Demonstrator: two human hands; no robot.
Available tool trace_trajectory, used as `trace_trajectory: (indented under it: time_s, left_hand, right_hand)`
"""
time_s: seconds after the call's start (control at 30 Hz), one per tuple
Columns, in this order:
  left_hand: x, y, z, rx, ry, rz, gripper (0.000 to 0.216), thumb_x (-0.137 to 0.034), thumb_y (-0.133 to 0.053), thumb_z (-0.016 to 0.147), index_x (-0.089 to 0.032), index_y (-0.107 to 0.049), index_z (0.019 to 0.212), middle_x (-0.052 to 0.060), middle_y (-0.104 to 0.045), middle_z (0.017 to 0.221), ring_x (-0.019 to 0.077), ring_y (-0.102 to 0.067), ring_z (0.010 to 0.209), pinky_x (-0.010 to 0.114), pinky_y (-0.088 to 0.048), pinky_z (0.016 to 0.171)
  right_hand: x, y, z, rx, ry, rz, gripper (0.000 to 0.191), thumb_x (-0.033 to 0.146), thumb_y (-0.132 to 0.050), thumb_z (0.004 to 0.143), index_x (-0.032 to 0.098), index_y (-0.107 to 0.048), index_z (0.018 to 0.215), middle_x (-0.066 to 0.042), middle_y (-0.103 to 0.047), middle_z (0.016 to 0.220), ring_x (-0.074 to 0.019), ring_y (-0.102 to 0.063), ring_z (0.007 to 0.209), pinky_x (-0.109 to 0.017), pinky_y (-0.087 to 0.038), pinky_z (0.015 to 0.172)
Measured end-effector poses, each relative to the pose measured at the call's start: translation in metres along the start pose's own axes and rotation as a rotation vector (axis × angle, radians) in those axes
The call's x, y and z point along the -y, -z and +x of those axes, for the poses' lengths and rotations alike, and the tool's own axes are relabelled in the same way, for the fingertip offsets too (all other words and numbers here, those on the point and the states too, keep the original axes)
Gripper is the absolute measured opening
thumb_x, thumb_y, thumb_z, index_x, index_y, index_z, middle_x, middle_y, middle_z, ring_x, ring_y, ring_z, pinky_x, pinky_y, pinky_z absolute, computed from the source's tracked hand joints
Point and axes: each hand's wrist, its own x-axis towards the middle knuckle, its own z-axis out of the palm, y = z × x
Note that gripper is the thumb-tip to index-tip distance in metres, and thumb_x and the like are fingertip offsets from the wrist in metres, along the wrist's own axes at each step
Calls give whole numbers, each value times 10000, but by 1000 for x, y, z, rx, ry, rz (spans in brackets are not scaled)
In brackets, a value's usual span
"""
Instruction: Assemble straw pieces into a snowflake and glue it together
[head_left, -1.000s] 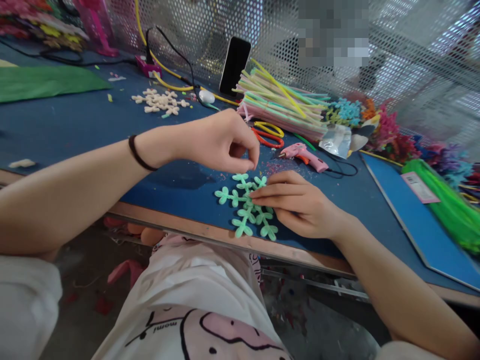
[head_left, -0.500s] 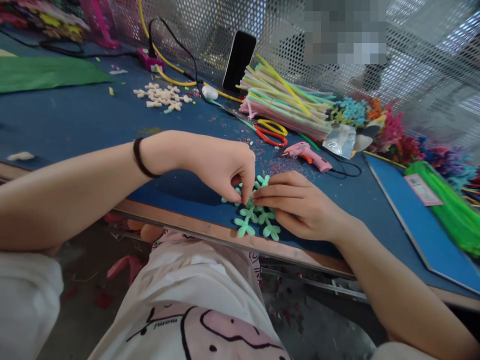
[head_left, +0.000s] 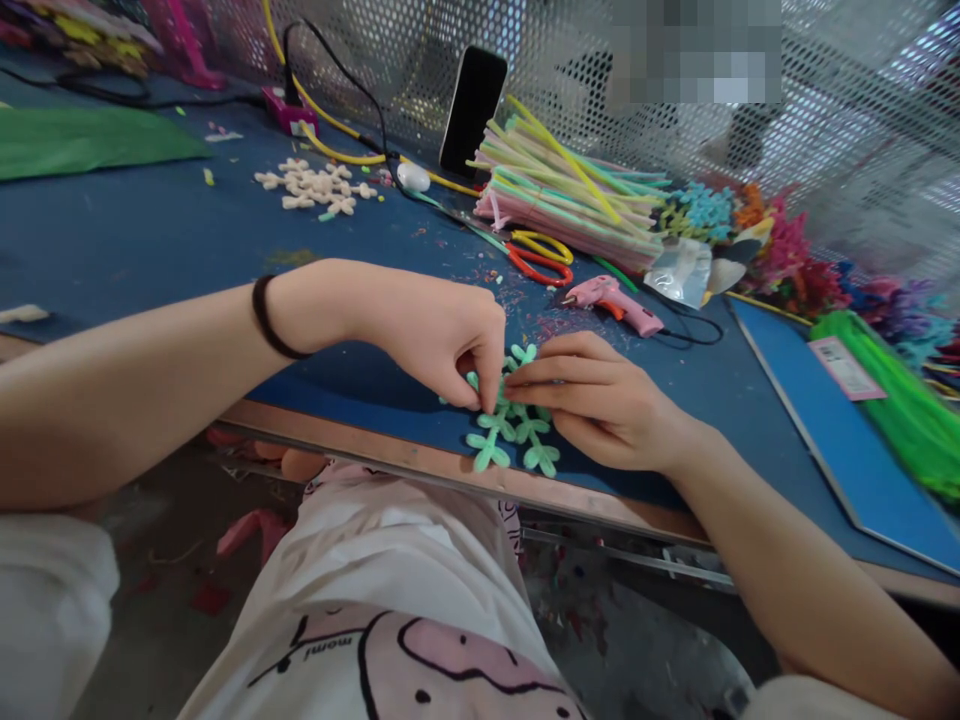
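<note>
At the near edge of the blue surface [head_left: 150, 240] lies a mint-green branched ornament [head_left: 517, 435]. The left hand [head_left: 442, 330] has its grip pinched nearly closed on the ornament's middle, thumb and fingertips pressing down. The right hand [head_left: 600, 400] lies flat on the piece, fingers extended, grip loose. A pink glue gun [head_left: 611, 303] and scissors [head_left: 536, 258] lie farther in, toward the far edge

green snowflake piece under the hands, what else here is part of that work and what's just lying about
In hand:
green snowflake piece
left hand, pressing it
right hand, pinning it

Lying about:
pink glue gun
scissors
pipe-cleaner bundle
phone
cream pieces
</note>
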Motion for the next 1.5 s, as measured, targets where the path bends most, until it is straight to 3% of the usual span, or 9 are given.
trace_trajectory:
  time_s: [0.17, 0.33, 0.53, 0.83, 0.97, 1.17, 1.37, 1.5]
  left_hand:
    - [2, -2, 0, -37, 10, -42, 334, -156, -699, 770, -385, -830, 976, -11, -795, 740, 127, -641, 595, 234, -472, 643]
    - [0, -2, 1, 13, 18, 52, 367, -144, -655, 796, -384, -822, 1019, -8, -802, 766, 132, -659, 613, 235, -478, 639]
    - [0, -3, 1, -53, 8, 26, 319, -151, -695, 768, -393, -836, 920, -30, -790, 739, 113, -627, 580, 229, -446, 618]
    - [-2, -2, 1, 19, 23, 28, 339, -147, -638, 808, -353, -832, 995, -14, -788, 731, 110, -617, 561, 220, -435, 601]
    - [-1, -2, 1, 29, 24, 21, 346, -128, -629, 806, -333, -835, 995, -11, -785, 721, 97, -606, 537, 207, -424, 577]
    - [4, -3, 0, 16, 3, 37, 310, -141, -634, 817, -321, -838, 967, -12, -788, 757, 98, -620, 574, 198, -422, 583]
    - [1, -2, 1, -68, -45, 68, 313, -146, -617, 841, -334, -825, 982, -3, -793, 923, 121, -684, 739, 203, -482, 710]
    - [-3, -2, 2, -60, -63, 103, 302, -132, -612, 853, -322, -825, 953, 2, -783, 1007, 131, -702, 815, 209, -492, 746]
  right_hand:
    - [1, -1, 0, 20, 7, 0, 372, 124, -492, 930, 222, -718, 1210, -89, -764, 1160, -241, -619, 1112, -427, -509, 984]
    - [2, 0, 0, 42, 11, -34, 384, 129, -499, 926, 230, -721, 1221, -80, -765, 1168, -247, -616, 1121, -427, -504, 975]
    - [6, 1, 1, 98, 9, -80, 362, 131, -492, 937, 200, -729, 1202, -93, -760, 1182, -260, -612, 1118, -429, -501, 968]
    - [7, 4, 2, 135, 18, -136, 372, 122, -440, 971, 197, -735, 1184, -71, -758, 1197, -244, -607, 1097, -406, -495, 962]
    - [6, 4, -1, 77, 19, -112, 371, 113, -445, 970, 198, -724, 1200, -73, -754, 1211, -247, -608, 1122, -423, -502, 972]
    - [-5, 12, -7, -176, -36, 21, 346, 89, -486, 938, 243, -760, 1084, -64, -779, 1042, -232, -642, 1012, -439, -533, 937]
    - [-4, 11, -5, -76, 9, 61, 321, 63, -494, 892, 219, -751, 1004, -50, -775, 988, -224, -622, 998, -433, -537, 918]
    - [-3, 6, -5, -59, 8, 45, 321, 42, -491, 879, 200, -744, 999, -54, -777, 996, -226, -612, 1014, -426, -527, 926]
